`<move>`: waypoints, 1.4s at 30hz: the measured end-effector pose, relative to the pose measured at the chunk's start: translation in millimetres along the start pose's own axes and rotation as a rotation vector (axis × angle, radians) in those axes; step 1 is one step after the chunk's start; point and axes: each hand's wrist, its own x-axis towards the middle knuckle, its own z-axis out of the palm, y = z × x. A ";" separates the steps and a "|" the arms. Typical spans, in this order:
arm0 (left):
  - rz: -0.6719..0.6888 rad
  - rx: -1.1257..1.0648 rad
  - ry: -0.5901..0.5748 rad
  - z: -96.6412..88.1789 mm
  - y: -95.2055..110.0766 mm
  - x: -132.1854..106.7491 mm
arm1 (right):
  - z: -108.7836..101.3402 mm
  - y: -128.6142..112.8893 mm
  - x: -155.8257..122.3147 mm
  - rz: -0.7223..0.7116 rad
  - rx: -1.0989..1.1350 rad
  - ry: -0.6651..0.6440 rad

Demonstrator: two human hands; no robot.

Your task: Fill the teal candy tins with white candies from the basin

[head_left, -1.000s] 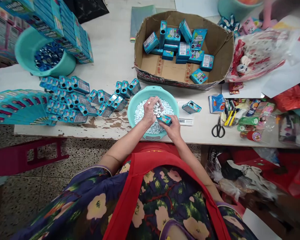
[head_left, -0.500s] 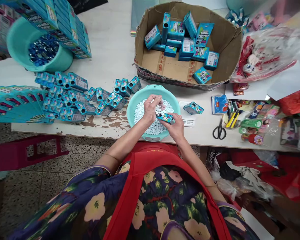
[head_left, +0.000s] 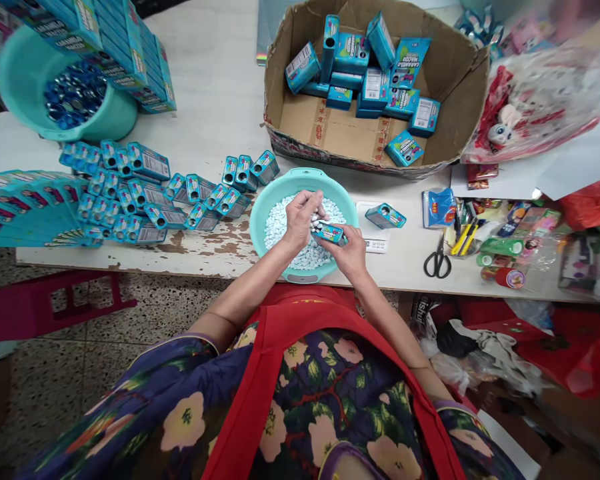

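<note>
Over a turquoise basin [head_left: 260, 223] of small white candies [head_left: 279, 220], my right hand [head_left: 349, 253] grips a blue candy tin [head_left: 329, 232], its open end facing left. My left hand [head_left: 301, 219] is curled at that opening, with white candies between its fingers and the tin. Another blue tin [head_left: 386, 215] lies on a white scale [head_left: 377, 245] just right of the basin. To the left, several open blue tins [head_left: 153, 193] lie in rows on the table.
A cardboard box [head_left: 300, 130] behind the basin contains several blue tins. Far left, a turquoise bucket [head_left: 125, 123] holds shiny blue caps [head_left: 75, 97], beside stacked blue cartons [head_left: 150, 67]. Black scissors [head_left: 437, 260] and yellow cutters [head_left: 463, 238] lie right. A pink stool [head_left: 25, 310] stands below.
My left hand has tilted slightly closer over the tin's opening, and fewer candies show at its fingertips. The tin stays in my right hand. The view has shifted slightly.
</note>
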 end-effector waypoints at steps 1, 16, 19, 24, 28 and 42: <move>-0.001 0.002 0.006 0.3 -0.8 0.5 | 0.1 0.5 0.2 0.000 0.003 -0.001; 0.107 0.058 -0.101 8.1 4.8 -2.5 | -3.6 -4.0 1.8 -0.009 0.060 0.044; 0.114 0.063 -0.094 8.6 3.2 -1.7 | -4.1 -3.2 3.9 -0.006 0.066 0.039; 0.150 0.080 -0.066 10.0 3.4 -2.1 | -7.0 -5.1 4.2 -0.038 0.062 0.037; 0.117 0.112 -0.073 11.4 0.9 -2.3 | -11.4 -6.7 4.1 -0.046 0.025 0.028; 0.233 0.620 0.089 -37.1 -37.8 61.4 | -17.9 22.6 -7.5 0.101 0.460 0.047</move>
